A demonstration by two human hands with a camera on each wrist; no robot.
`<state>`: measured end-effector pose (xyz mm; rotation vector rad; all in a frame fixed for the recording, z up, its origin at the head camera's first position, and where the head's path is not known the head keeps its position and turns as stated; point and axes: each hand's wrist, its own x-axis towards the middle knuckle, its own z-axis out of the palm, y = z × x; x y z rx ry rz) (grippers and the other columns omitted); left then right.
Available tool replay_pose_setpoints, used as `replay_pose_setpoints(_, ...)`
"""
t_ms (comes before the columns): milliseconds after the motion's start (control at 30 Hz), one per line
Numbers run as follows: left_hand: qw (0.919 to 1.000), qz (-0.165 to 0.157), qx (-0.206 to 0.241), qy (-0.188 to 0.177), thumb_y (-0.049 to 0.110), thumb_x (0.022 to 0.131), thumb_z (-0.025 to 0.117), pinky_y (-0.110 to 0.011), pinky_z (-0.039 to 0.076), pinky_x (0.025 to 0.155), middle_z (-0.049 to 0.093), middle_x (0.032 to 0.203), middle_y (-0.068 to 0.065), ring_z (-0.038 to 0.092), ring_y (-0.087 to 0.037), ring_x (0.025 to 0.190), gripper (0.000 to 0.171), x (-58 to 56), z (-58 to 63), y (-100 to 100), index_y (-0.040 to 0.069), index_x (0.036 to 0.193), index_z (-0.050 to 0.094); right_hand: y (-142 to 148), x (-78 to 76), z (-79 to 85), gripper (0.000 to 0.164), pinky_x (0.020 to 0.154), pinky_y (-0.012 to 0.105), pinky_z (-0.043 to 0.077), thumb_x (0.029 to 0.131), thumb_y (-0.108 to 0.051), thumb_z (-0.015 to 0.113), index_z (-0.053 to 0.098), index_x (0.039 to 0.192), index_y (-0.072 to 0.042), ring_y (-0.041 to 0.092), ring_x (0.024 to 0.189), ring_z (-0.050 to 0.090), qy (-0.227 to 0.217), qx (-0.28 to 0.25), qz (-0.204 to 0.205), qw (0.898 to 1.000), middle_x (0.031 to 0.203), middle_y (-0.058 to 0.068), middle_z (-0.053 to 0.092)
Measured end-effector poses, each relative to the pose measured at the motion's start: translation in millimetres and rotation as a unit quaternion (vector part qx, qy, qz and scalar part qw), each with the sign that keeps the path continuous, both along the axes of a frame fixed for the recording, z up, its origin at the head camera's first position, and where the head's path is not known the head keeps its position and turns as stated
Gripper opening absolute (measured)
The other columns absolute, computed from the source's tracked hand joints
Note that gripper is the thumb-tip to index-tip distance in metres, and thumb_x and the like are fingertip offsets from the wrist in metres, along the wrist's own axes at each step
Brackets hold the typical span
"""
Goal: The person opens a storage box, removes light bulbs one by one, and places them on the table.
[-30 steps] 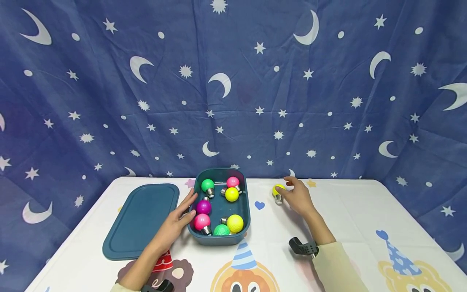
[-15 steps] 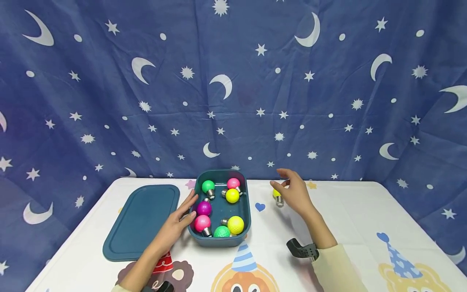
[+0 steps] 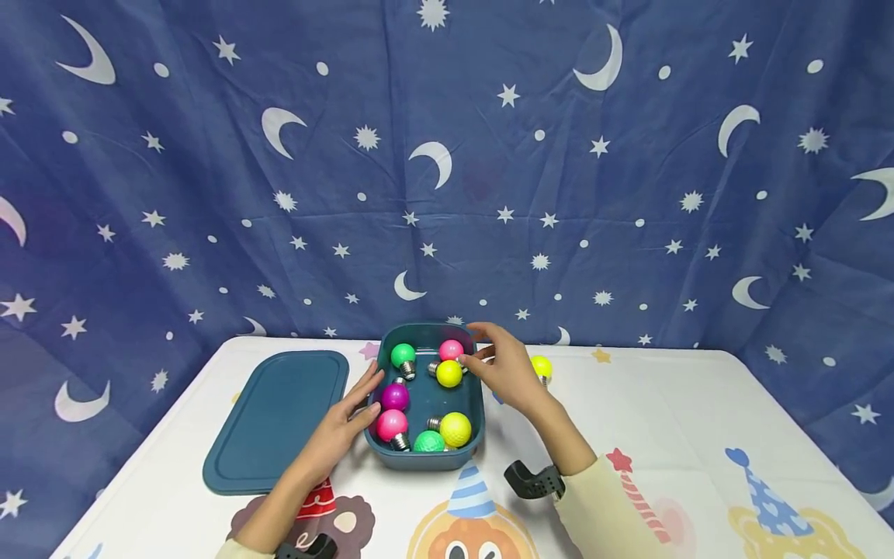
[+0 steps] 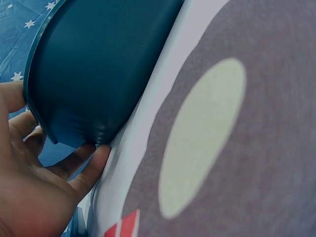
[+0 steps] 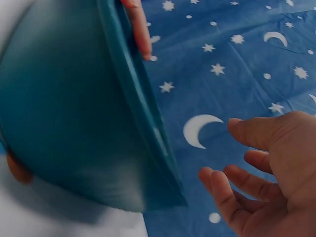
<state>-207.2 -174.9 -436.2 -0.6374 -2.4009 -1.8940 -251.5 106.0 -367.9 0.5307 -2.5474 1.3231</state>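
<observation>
A dark teal plastic box (image 3: pixel 427 462) stands on the table with several coloured light bulbs lying in it. Among them are a purple bulb (image 3: pixel 395 397), a yellow bulb (image 3: pixel 449 374) and a pink bulb (image 3: pixel 393 423). My left hand (image 3: pixel 335 431) rests against the box's left side; the left wrist view shows its fingertips (image 4: pixel 100 154) touching the outer wall. Over the box's right rim hovers my right hand (image 3: pixel 510 376), fingers loosely bent and holding nothing in the right wrist view. Another yellow bulb (image 3: pixel 541 367) lies on the table beyond it, partly hidden by the forearm.
A flat teal lid (image 3: pixel 275 419) lies left of the box. The white tablecloth (image 3: pixel 663 419) carries printed cartoon figures. A blue curtain (image 3: pixel 475 194) with moons and stars hangs behind the table's back edge.
My right hand has let go of the yellow bulb on the table and moved left to the box's right rim. The left hand has stayed at the box. The view has shifted slightly.
</observation>
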Motion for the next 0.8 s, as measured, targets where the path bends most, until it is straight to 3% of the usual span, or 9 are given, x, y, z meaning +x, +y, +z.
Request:
replay_pose_setpoints(233, 1.0000, 0.001, -0.004, 0.007, 0.016, 0.098, 0.054, -0.055, 0.013, 0.111, 0.018, 0.158, -0.002, 0.011, -0.027, 0.144, 0.053, -2.0, -1.8, 1, 0.004, 0.147, 0.037, -20, -7.9, -8.6, 0.050, 0.073, 0.029, 0.055, 0.084, -0.009, 0.074, 0.054, 0.129, -0.003, 0.023, 0.088, 0.061, -0.006, 0.033, 0.024, 0.999, 0.112, 0.015, 0.060)
replay_pose_setpoints(400, 0.9999, 0.000, -0.006, 0.011, 0.017, 0.098, 0.054, -0.055, 0.014, 0.110, 0.018, 0.158, -0.003, 0.012, -0.028, 0.144, 0.053, -1.6, 0.6, 1, 0.005, 0.147, 0.037, -30, -14.7, -12.9, 0.048, 0.078, 0.034, 0.054, 0.082, -0.010, 0.076, 0.057, 0.126, -0.001, 0.028, 0.091, 0.061, 0.005, 0.083, 0.041, 0.996, 0.111, 0.018, 0.059)
replay_pose_setpoints(600, 1.0000, 0.002, -0.003, 0.008, 0.015, 0.098, 0.054, -0.056, 0.014, 0.110, 0.018, 0.158, -0.004, 0.011, -0.029, 0.144, 0.052, -0.4, -0.9, -1, 0.007, 0.147, 0.038, -37, -20.2, -16.0, 0.047, 0.086, 0.041, 0.051, 0.081, -0.009, 0.077, 0.060, 0.124, -0.004, 0.031, 0.100, 0.059, 0.009, 0.134, 0.042, 0.990, 0.116, 0.016, 0.059)
replay_pose_setpoints(800, 1.0000, -0.002, 0.004, 0.004, 0.016, 0.098, 0.054, -0.056, 0.013, 0.111, 0.017, 0.158, -0.004, 0.009, -0.029, 0.144, 0.052, 1.0, 0.0, -1, 0.009, 0.147, 0.038, -38, -21.0, -16.2, 0.042, 0.085, 0.042, 0.051, 0.080, -0.005, 0.076, 0.063, 0.120, -0.005, 0.028, 0.099, 0.060, 0.009, 0.172, 0.039, 0.984, 0.115, 0.013, 0.060)
